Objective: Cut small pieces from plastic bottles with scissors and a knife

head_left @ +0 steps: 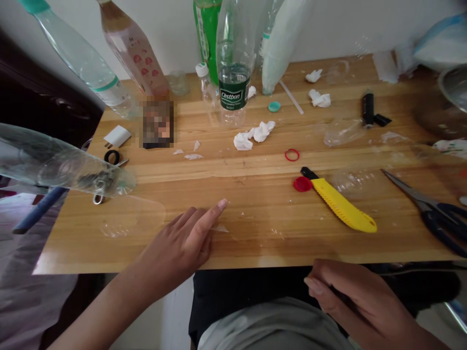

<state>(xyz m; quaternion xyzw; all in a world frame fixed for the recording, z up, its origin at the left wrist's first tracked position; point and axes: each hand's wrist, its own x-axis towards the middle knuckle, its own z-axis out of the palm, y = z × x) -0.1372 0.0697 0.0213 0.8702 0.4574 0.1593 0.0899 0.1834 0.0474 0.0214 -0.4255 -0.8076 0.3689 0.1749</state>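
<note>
My left hand [191,238] lies on the front of the wooden table, one finger stretched out to the right, with nothing visible held. A small clear plastic scrap [220,228] lies right beside it. My right hand [352,296] is over my lap, just below the table edge, with thumb and fingers pressed together. Whatever may be inside that grip is hidden. Nearest to it on the table is a yellow utility knife [343,204], whose black end touches a red bottle cap [302,183]. Behind the cap is a red ring [292,155].
Scissors [434,214] lie at the right. Crumpled tissues [254,135] and a teal cap [274,106] lie farther back. A Cestbon bottle [234,87] and a pink bottle [136,53] stand near the wall. A clear bottle [62,158] and a white charger [117,136] are at left.
</note>
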